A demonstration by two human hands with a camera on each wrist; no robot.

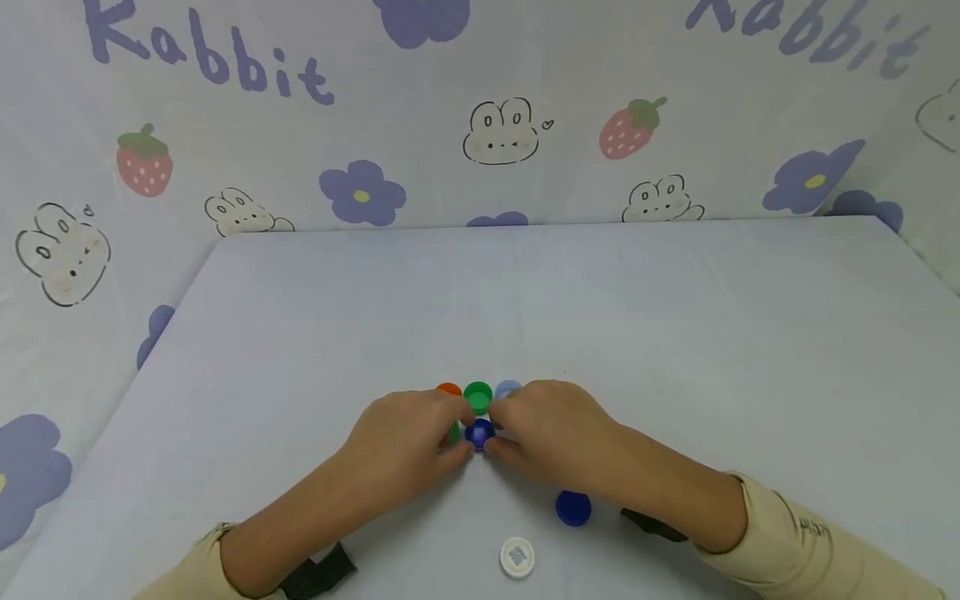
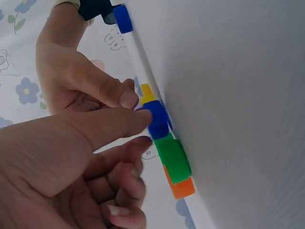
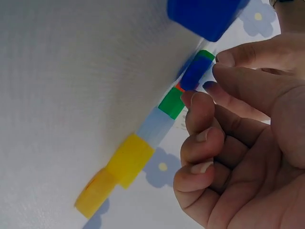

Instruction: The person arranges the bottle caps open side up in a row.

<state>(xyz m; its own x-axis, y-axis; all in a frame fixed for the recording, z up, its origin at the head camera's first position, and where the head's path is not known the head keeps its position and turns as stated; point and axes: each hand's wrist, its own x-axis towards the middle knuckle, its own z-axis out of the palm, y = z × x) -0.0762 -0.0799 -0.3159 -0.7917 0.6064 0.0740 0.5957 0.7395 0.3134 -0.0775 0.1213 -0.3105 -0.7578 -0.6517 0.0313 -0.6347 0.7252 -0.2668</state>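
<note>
A blue bottle cap [image 1: 479, 434] stands between my two hands, its hollow side up. My left hand [image 1: 408, 437] is at its left side; in the left wrist view the thumb presses on the blue cap. From the right, my right hand [image 1: 558, 429] has its thumb and index fingertips at the same cap. Just beyond are an orange cap [image 1: 449, 389], a green cap [image 1: 477, 397] and a light blue cap [image 1: 508, 389]. Another green cap [image 1: 454, 432] is mostly hidden by my left fingers. In the right wrist view, two yellow caps [image 3: 131, 160] continue the row.
Nearer to me lie a dark blue cap [image 1: 573, 508] and a white round piece [image 1: 517, 557] with a square printed code. The white tabletop [image 1: 480, 308] reaches back to a patterned cloth [image 1: 420, 125]. Dark straps [image 1: 321, 573] are on both wrists.
</note>
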